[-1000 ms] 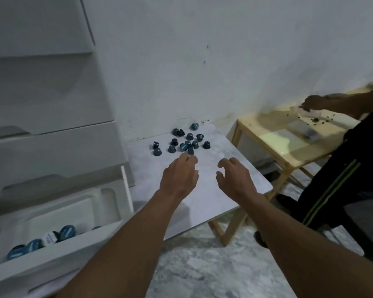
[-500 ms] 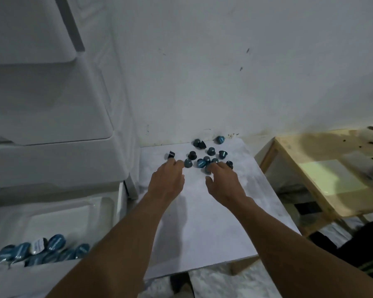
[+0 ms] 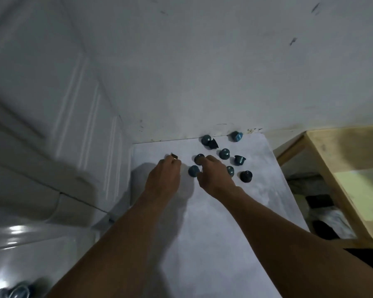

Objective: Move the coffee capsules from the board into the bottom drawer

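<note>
hands dropped from hover to board [image 3: 202, 244] | my left hand [image 3: 163, 179] pinches lone capsule [image 3: 174, 156] | my right hand [image 3: 213, 175] curled over cluster [image 3: 224, 153], can't tell its hold | drawer [image 3: 52, 254] run next, I judge

The dark capsule [image 3: 174, 156] pinched by the left hand [image 3: 163, 179] shows a brassy edge; the coffee capsules [image 3: 224, 153] just past the right hand [image 3: 213, 176] are teal, a few near black. Under both hands the board [image 3: 213, 244] is white with faint grey marbling, the drawer unit [image 3: 52, 125] left of them glossy white, the side table [image 3: 323, 151] to the right pale yellow wood.
</note>
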